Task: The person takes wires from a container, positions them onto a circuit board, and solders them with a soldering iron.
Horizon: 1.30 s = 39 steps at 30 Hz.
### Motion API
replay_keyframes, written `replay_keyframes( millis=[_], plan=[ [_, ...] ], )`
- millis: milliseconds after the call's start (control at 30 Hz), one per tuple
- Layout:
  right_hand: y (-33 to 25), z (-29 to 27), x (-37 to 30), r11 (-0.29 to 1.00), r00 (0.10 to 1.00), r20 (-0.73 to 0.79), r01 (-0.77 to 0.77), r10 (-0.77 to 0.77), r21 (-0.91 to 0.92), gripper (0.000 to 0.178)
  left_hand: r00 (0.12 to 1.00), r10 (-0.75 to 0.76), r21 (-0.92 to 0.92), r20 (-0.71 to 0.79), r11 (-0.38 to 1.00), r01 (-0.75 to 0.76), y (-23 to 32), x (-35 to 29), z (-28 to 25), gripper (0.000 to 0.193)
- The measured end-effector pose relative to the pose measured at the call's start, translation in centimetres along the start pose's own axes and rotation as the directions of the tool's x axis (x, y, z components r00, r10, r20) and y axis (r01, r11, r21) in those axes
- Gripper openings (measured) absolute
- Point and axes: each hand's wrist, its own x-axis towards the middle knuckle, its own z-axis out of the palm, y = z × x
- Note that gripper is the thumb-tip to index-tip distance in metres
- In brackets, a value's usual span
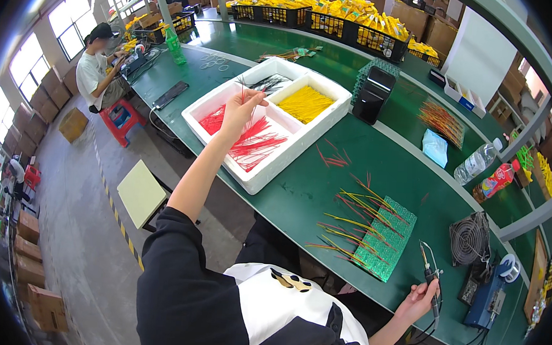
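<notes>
My left hand (239,112) is pinched over the white foam tray (264,183), with what looks like a thin red wire at its fingertips. Cut red wires (257,145) lie in the tray's near compartment, below the hand. Black wires (267,83) fill the far one, and yellow wires (305,105) sit in the right one. At the lower right, my right hand (417,301) grips a soldering iron (432,278), its tip pointing up and away from me. Between the hands lies a green circuit board panel (393,241), red and yellow wires sticking out leftward from it.
Loose red wires (334,158) lie right of the tray. A small fan (469,238), a blue soldering station (487,300) and a solder spool (508,268) stand at right. Beyond are a black box-like device (374,95) and bottles (477,161). A co-worker (99,67) sits far left.
</notes>
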Motion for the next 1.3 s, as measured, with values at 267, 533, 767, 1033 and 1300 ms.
replay_keyframes(
  millis=[267,533,767,1033,1300],
  plan=[
    [-0.3,-0.3,0.4,0.995,0.998,0.0,-0.061,0.062,0.082,0.012,0.84,0.512,-0.045,0.179,0.858,-0.512,6.4,-4.2,7.3,0.018],
    [-3.0,2.0,5.6,0.997,0.958,0.279,-0.066,0.071,-0.028,0.024,0.591,0.291,0.133,0.752,0.812,-0.569,-0.3,-7.9,20.3,0.011],
    [0.4,4.6,9.3,0.969,0.929,0.307,-0.153,0.208,-0.195,0.015,0.538,0.23,0.166,0.811,0.792,-0.588,-4.8,-10.2,24.0,0.008],
    [1.7,5.4,9.1,0.94,0.882,0.332,-0.293,0.336,-0.175,0.018,0.488,0.343,0.058,0.802,0.77,-0.636,-6.8,-10.5,24.2,0.006],
    [2.0,5.1,9.4,0.944,0.891,0.321,-0.275,0.322,-0.183,0.018,0.449,0.316,0.048,0.836,0.773,-0.633,-7.1,-10.4,24.4,0.01]
  ],
)
